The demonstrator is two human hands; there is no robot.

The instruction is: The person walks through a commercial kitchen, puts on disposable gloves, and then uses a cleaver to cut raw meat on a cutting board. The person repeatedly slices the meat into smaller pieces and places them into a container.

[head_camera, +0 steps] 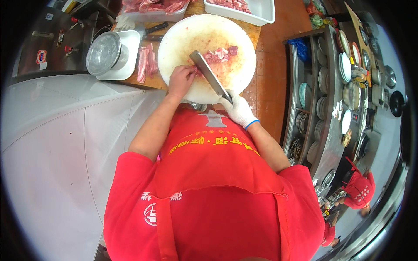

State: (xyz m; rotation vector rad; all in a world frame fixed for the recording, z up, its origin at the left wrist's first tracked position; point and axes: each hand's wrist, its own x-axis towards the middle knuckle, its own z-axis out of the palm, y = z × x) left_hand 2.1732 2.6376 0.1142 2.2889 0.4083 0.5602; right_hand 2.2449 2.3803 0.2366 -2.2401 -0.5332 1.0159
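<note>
A thick round white chopping board [176,39], stained in the middle, lies before me. My right hand [239,109], in a white knit glove with a blue cuff, grips the handle of a cleaver [209,73]. Its blade slants up and left over the board. Bare, my left hand [181,79] presses a piece of raw meat [197,70] at the board's left side, close beside the blade. Part of that piece is hidden by the fingers and the blade. Chopped raw meat pieces [219,55] sit in a row beyond the cleaver.
Raw rib strips [147,63] lie left of the board, near black-handled knives [156,28]. A metal bowl [104,53] rests over a white tray [130,58]. Two meat tubs [156,14] [264,13] stand behind. Plate shelves [313,98] and two people [361,189] are at right.
</note>
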